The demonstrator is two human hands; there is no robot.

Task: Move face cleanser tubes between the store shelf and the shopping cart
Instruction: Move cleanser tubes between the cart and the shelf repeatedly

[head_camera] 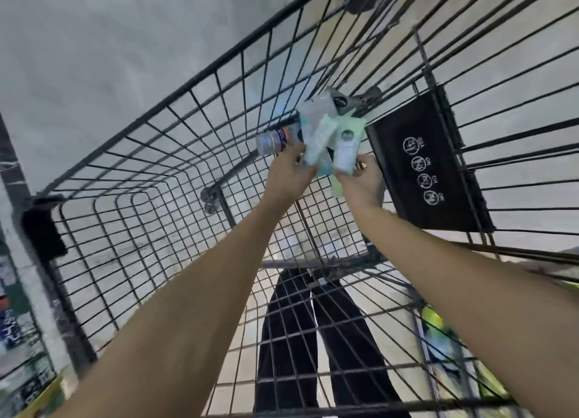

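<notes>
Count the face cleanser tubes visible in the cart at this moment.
About 5, clustered at the cart's far end: a dark one by the left hand, two pale green at the right hand, a white one, a grey one. Overlap may hide more.

Dark wire, slick plastic, dull floor

The shopping cart [175, 154] was thin dark metal wire with a worn, matt coat, and its black child-seat flap [429, 167] looked like smooth matt plastic printed in white. The face cleanser tubes [326, 135] were soft-sheened plastic in pale green and white, one with a clear glossy cap [266, 142]. Beneath, the floor [94, 57] was a pale, dull, faintly mottled hard surface. The trousers [313, 339] seen through the mesh were black matt cloth.
</notes>
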